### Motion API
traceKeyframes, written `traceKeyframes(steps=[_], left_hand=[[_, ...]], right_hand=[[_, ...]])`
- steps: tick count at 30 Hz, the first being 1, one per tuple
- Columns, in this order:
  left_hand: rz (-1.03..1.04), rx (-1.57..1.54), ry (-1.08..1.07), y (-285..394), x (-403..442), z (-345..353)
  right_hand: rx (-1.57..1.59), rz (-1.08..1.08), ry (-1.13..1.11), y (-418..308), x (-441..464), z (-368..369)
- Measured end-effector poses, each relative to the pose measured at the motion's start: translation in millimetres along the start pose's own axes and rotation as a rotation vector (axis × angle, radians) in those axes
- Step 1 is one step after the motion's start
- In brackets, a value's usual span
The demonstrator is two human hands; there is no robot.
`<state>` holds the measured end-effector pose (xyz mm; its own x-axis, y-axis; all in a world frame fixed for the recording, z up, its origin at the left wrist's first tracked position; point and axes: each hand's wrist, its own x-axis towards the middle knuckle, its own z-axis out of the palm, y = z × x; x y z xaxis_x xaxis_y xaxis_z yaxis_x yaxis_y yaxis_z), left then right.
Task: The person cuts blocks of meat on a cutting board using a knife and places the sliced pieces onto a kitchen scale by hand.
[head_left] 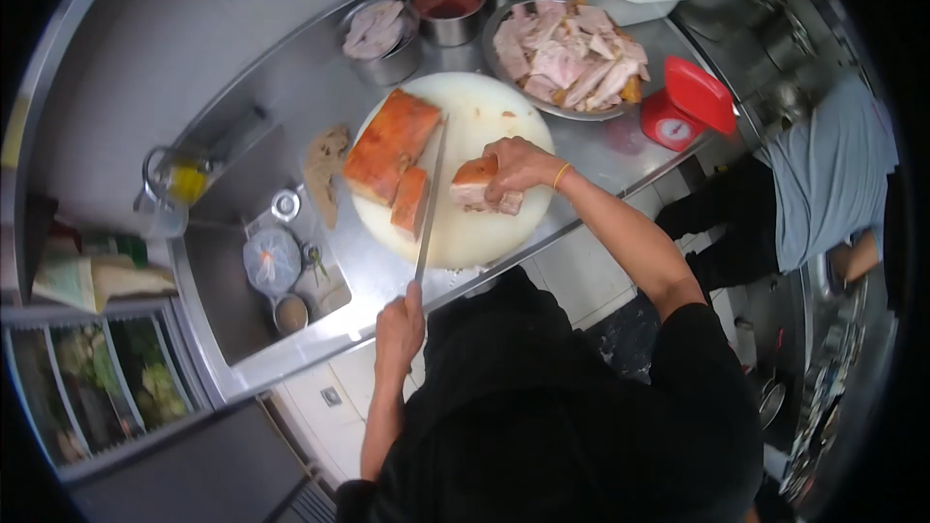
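Note:
My left hand (395,334) is closed round the handle of a long knife (433,189). Its blade lies along the cut edge of an orange-skinned slab of roast pork (392,143) and a narrower strip of pork (409,201) beside it. Both rest on the left half of a round white cutting board (484,242). On the board's right half, my right hand (523,169) grips a smaller block of pork (473,186) with its pale layered side showing. The fingers partly hide this block.
Behind the board are a bowl of pale meat pieces (567,53), a metal pot of red contents (448,8) and a white tub (620,2). A red scale (683,107) stands right. A sink (218,276) lies left. Another person in a grey shirt (828,174) stands right.

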<state>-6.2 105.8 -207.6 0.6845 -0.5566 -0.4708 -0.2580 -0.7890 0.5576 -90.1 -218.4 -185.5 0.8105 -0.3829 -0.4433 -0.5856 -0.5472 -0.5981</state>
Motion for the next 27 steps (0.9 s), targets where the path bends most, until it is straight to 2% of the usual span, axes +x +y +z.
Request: traceKeyframes(steps=[2, 5, 8, 10, 12, 14, 18, 21, 27], left_hand=[[-0.058, -0.094, -0.008, 2.4, -9.1, 3.1], [-0.133, -0.333, -0.050, 11.6, -13.8, 11.7], [-0.091, -0.402, -0.051, 11.0, -22.1, 16.1], [-0.065, -0.421, -0.040, 16.3, -24.8, 16.7], [-0.058, -0.426, -0.035, 22.4, -27.4, 16.7], [-0.064, -0.443, -0.039, 28.9, -28.9, 17.7], [-0.035, -0.406, 0.005, 31.6, -26.8, 23.1], [-0.073, -0.402, -0.008, 34.5, -28.2, 26.9], [-0.120, -0.426, -0.001, 35.8, -37.6, 40.2]], right_hand=[[0.153, 0.035, 0.041, 15.9, -5.3, -14.6], [0.215, -0.083, 0.428, 55.8, -38.7, -54.2], [0.181, -0.087, 0.717, 92.4, -80.1, -108.9], [0.022, 0.034, 0.851, 123.5, -102.4, -149.5], [-0.106, 0.275, 0.894, 151.8, -119.4, -186.3], [-0.262, 0.357, 0.908, 193.7, -130.4, -214.3], [-0.298, 0.420, 0.783, 237.5, -148.3, -234.9], [-0.212, 0.432, 0.806, 261.1, -148.4, -230.7], [-0.239, 0.458, 0.865, 284.0, -143.2, -217.9]])
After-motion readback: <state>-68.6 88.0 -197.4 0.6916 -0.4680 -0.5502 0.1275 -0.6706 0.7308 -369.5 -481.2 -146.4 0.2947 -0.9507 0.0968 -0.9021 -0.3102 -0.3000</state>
